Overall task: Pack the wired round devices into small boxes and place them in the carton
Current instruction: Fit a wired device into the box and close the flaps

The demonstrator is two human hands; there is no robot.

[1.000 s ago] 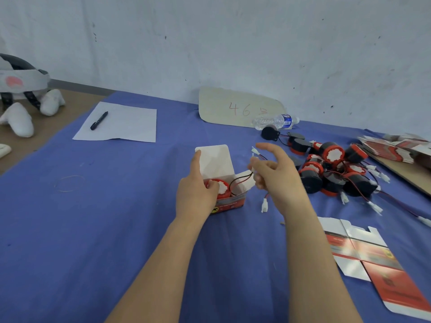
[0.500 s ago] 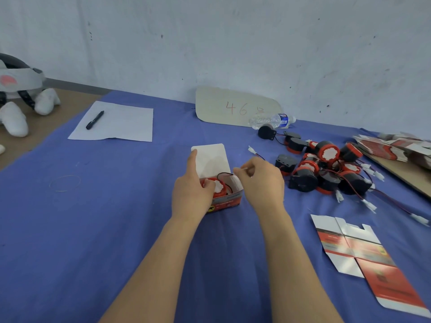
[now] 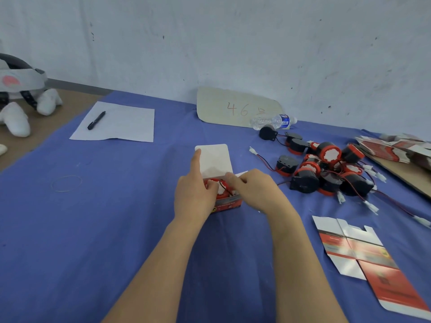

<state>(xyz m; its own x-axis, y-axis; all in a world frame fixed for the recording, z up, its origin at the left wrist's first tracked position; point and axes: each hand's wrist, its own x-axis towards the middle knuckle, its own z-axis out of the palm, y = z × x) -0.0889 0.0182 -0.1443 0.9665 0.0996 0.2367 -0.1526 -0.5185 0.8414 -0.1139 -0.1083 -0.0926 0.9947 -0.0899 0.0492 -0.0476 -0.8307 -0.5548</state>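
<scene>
mid-frame, left hand (image 3: 193, 197) grip clasps the small red cardboard box (image 3: 229, 203), forefinger (image 3: 196, 160) propping its lid (image 3: 215, 158) open; right hand (image 3: 254, 192) tucks wire (image 3: 222, 186), grip unclear.

Left hand (image 3: 194, 197) curled, forefinger raised; right hand (image 3: 255, 191) curled, pinching.

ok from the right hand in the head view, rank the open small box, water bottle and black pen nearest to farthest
1. Open small box: right at the fingertips of the right hand, centre of the table.
2. Water bottle: behind, lying near the wall, slightly right.
3. Black pen: far left, on the white paper.
</scene>
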